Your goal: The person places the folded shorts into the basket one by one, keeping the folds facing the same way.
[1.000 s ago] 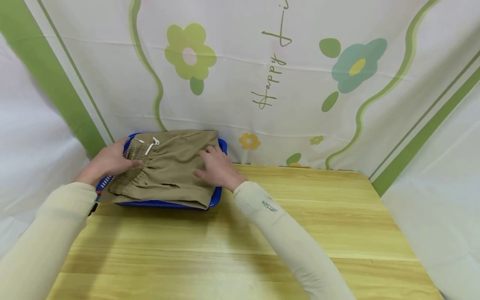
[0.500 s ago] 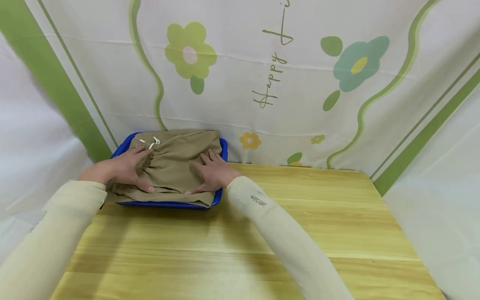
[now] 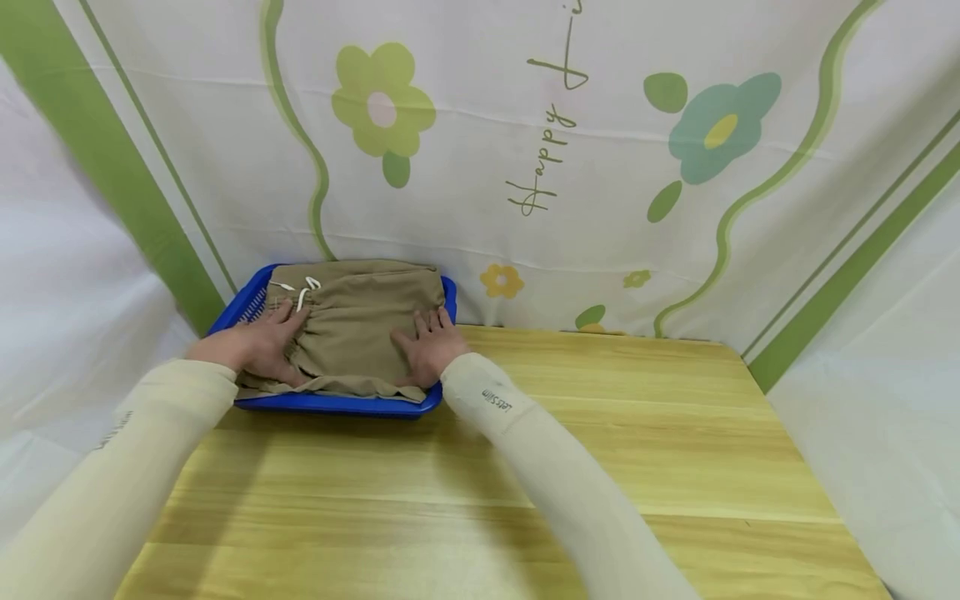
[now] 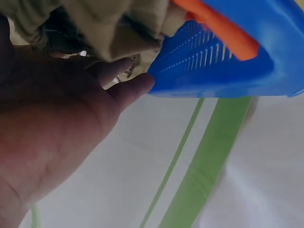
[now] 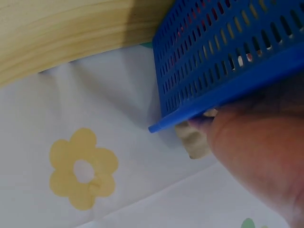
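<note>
Folded khaki drawstring trousers (image 3: pixel 352 333) lie in a blue plastic basket (image 3: pixel 330 403), with a gathered waistband at the left and a white drawstring (image 3: pixel 303 297) on top. My left hand (image 3: pixel 258 343) presses on the waistband side, fingers spread; in the left wrist view its fingers reach under a fold of the cloth beside the slotted basket wall (image 4: pixel 199 52). At the other end, my right hand (image 3: pixel 435 346) rests on the trousers with fingers spread, close to the basket's right rim. From the right wrist, a khaki corner (image 5: pixel 194 140) shows past the rim.
The basket stands at the back left of a wooden table (image 3: pixel 525 467), against a white curtain (image 3: pixel 465 183) printed with flowers. An orange handle (image 4: pixel 223 28) crosses the basket's side in the left wrist view. Another curtain panel (image 3: pixel 67 275) hangs close at the left.
My left hand has moved right from the basket's left rim onto the waistband, pushing the trousers' left edge inward and baring the rim. My right hand has shifted slightly down toward the right rim.
</note>
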`<move>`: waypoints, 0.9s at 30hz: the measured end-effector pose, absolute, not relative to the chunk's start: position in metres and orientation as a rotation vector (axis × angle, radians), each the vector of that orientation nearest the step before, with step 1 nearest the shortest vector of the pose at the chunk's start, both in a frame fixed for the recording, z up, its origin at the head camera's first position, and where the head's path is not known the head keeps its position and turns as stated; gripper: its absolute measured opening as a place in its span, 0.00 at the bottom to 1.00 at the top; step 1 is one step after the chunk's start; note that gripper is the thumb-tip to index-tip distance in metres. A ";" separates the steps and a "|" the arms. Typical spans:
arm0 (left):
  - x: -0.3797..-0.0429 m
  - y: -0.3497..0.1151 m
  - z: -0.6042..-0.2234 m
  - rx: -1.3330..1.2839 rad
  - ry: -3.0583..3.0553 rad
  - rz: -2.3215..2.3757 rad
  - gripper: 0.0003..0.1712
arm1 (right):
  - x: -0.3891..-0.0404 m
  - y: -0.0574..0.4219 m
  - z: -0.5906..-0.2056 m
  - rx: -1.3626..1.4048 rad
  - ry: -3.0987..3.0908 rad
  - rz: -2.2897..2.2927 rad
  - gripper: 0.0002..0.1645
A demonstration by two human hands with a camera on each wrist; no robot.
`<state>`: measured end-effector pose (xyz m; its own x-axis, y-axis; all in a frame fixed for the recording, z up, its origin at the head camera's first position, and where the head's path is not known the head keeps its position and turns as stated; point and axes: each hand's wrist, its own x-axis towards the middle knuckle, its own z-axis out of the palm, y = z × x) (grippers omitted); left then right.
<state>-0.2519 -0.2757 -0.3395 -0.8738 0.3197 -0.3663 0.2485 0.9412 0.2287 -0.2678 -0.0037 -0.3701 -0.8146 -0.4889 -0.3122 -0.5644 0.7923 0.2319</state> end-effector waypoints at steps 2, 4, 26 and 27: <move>-0.251 -0.276 -0.342 0.411 2.687 0.229 0.69 | -0.267 -0.005 -0.372 -0.810 2.748 0.494 0.54; -0.250 -0.276 -0.345 0.419 2.690 0.204 0.67 | -0.267 -0.006 -0.374 -0.807 2.749 0.506 0.53; -0.253 -0.282 -0.346 0.439 2.778 0.176 0.68 | -0.272 0.010 -0.390 -0.964 2.875 -0.332 0.50; -0.252 -0.282 -0.344 0.436 2.790 0.185 0.68 | -0.270 0.013 -0.388 -0.969 2.864 -0.415 0.49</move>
